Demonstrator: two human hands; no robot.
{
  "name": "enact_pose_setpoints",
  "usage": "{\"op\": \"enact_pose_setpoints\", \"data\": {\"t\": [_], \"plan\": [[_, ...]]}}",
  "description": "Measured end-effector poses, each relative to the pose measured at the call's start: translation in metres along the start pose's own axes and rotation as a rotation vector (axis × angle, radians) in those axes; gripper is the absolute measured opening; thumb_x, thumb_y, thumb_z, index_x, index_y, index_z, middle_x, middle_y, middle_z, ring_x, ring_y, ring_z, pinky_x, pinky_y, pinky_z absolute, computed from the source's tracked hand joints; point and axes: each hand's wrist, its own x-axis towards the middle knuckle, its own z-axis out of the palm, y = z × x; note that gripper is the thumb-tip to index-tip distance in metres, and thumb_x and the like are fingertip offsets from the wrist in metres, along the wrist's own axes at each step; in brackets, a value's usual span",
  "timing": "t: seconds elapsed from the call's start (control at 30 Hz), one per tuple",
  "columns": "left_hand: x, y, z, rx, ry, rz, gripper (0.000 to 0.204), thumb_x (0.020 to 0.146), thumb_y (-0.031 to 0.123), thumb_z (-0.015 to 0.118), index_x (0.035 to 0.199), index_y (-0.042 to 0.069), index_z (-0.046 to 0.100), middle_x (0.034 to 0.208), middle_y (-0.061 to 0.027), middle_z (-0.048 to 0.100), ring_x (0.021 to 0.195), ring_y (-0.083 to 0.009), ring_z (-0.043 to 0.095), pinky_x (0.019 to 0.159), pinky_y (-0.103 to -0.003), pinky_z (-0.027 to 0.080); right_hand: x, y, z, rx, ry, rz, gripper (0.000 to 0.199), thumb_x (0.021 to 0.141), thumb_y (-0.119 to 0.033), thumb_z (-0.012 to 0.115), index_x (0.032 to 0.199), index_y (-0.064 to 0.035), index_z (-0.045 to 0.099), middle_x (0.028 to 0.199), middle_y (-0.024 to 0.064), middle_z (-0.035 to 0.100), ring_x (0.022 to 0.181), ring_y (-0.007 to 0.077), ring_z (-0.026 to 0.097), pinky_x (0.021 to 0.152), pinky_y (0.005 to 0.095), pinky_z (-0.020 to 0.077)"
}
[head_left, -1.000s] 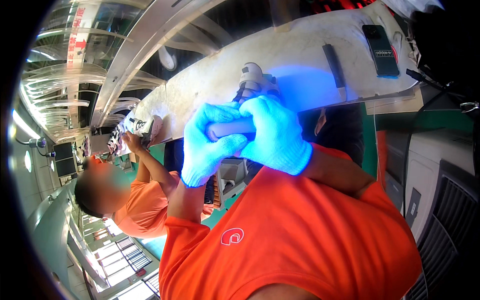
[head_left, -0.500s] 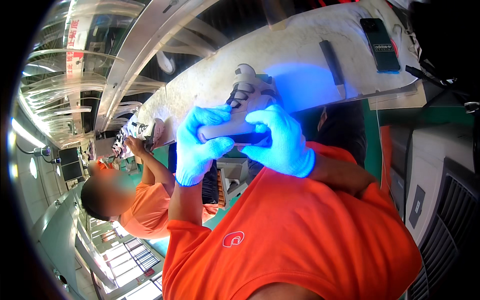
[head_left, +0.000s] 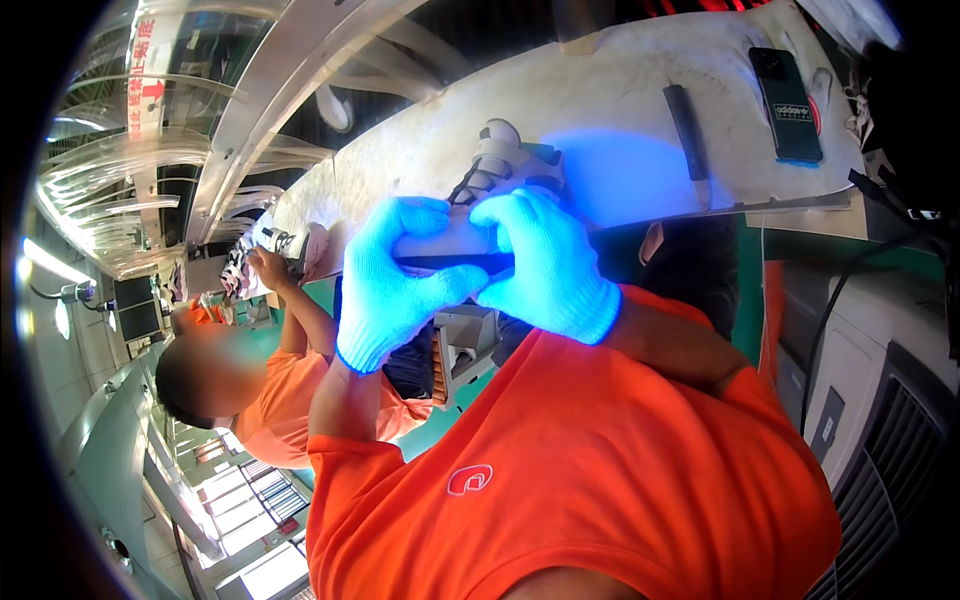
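A grey-and-white sneaker point(head_left: 492, 162) with dark laces lies on the pale bench, its heel end pointing away from me. Both hands wear knitted gloves that glow blue under the light. My left hand point(head_left: 392, 280) wraps the left side of the sneaker's near end, thumb below and fingers above. On the other side my right hand point(head_left: 550, 262) grips the same end, its fingers curled over the top. The two thumbs almost meet under a dark edge at the sole. Much of the near end is hidden by the gloves.
Blue light falls on the bench point(head_left: 620, 165) right of the sneaker. Further right lie a dark slim tool point(head_left: 686, 135) with a pale tip and a dark phone point(head_left: 792, 110). At left, a co-worker in orange point(head_left: 300, 405) handles another shoe point(head_left: 312, 248). A metal rail point(head_left: 240, 135) runs behind.
Both gloved hands have drawn closer together and cover more of the sneaker's near end. The view has shifted slightly, and the sneaker stays between my hands.
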Motion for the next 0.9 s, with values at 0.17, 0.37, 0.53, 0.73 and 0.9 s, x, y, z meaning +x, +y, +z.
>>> {"op": "enact_pose_setpoints", "data": {"t": [0.17, 0.37, 0.53, 0.73, 0.9], "plan": [[0.014, 0.007, -0.009, -0.051, -0.011, -0.134, 0.058, 0.073, 0.013, 0.104, 0.12, 0.0, 0.072, 0.129, -0.0116, 0.076, 0.115, -0.0194, 0.074, 0.098, -0.035, 0.062, -0.002, 0.008, 0.009, 0.041, 0.107, -0.016, 0.068, 0.075, -0.03, 0.102, 0.125, -0.0097, 0.062, 0.114, 0.0119, 0.065, 0.105, 0.0343, 0.07, 0.084, 0.0479, 0.0608], [0.013, -0.007, -0.013, -0.117, 0.016, -0.165, 0.061, 0.066, 0.012, 0.106, 0.116, 0.0, 0.072, 0.137, -0.0181, 0.073, 0.126, -0.0253, 0.069, 0.113, -0.04, 0.053, -0.031, 0.033, -0.001, 0.102, 0.094, 0.034, 0.057, 0.076, -0.024, 0.103, 0.114, -0.0089, 0.063, 0.107, 0.0107, 0.064, 0.1, 0.0322, 0.068, 0.079, 0.0446, 0.0588], [0.015, -0.012, -0.016, -0.097, -0.001, -0.119, 0.06, 0.066, 0.014, 0.105, 0.114, 0.001, 0.072, 0.136, -0.0163, 0.073, 0.127, -0.0262, 0.069, 0.111, -0.041, 0.053, -0.03, 0.038, 0.001, 0.15, 0.101, -0.024, 0.052, 0.073, -0.021, 0.104, 0.106, -0.008, 0.065, 0.101, 0.0099, 0.064, 0.095, 0.0318, 0.067, 0.076, 0.0446, 0.0582], [0.023, -0.018, -0.023, -0.132, -0.047, -0.103, 0.06, 0.068, 0.013, 0.105, 0.115, 0.001, 0.07, 0.136, -0.0143, 0.071, 0.123, -0.0249, 0.07, 0.107, -0.039, 0.057, -0.014, 0.044, 0.002, 0.166, 0.154, -0.05, 0.048, 0.072, -0.018, 0.102, 0.102, -0.0084, 0.066, 0.101, 0.011, 0.064, 0.092, 0.0333, 0.068, 0.074, 0.0439, 0.0579], [0.033, -0.025, -0.03, -0.114, -0.064, -0.074, 0.058, 0.066, 0.015, 0.105, 0.112, 0.001, 0.073, 0.131, -0.0146, 0.073, 0.125, -0.0273, 0.07, 0.11, -0.041, 0.055, -0.004, 0.047, -0.001, 0.109, 0.145, -0.095, 0.054, 0.073, -0.018, 0.102, 0.112, -0.0083, 0.065, 0.103, 0.0114, 0.066, 0.094, 0.0334, 0.069, 0.075, 0.0448, 0.0586]]}}
